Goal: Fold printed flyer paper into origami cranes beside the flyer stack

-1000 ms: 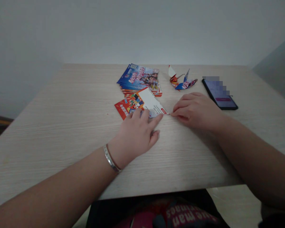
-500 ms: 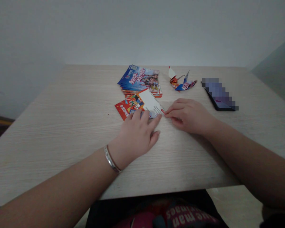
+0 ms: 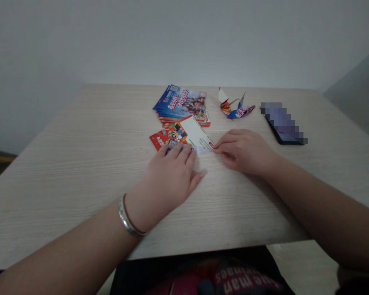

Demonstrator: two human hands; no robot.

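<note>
A colourful printed paper sheet [image 3: 184,134], folded so a white flap shows, lies on the wooden table [image 3: 80,164]. My left hand [image 3: 167,180] rests flat on the table with its fingers stretched out onto the sheet's near edge. My right hand [image 3: 244,149] is curled, its fingertips pinching the sheet's right corner against the table. A silver bangle sits on my left wrist.
Behind the sheet lies a stack of printed leaflets [image 3: 181,104]. Two folded paper cranes [image 3: 235,107] stand to its right. A dark phone [image 3: 283,125] lies at the right. The table's front edge runs just before my lap; a wall stands behind.
My left hand has slid back toward me along the sheet's near edge. My right hand has shifted slightly left, still at the corner. The sheet has stayed in place.
</note>
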